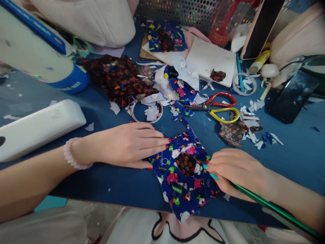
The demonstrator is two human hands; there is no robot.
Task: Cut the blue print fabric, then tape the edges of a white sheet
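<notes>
You're in a craft workspace, whether at home or elsewhere is unclear: scissors (208, 107), a tape ring (161, 113) and fabric scraps (122, 79) litter your blue worktop (114, 188), with perforated metal (182, 13) along its far edge.

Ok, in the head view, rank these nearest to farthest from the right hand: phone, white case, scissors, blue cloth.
From the right hand:
1. Blue cloth, at its fingertips.
2. Scissors, beyond the hand.
3. Phone, beyond, farther right.
4. White case, far left.
</notes>
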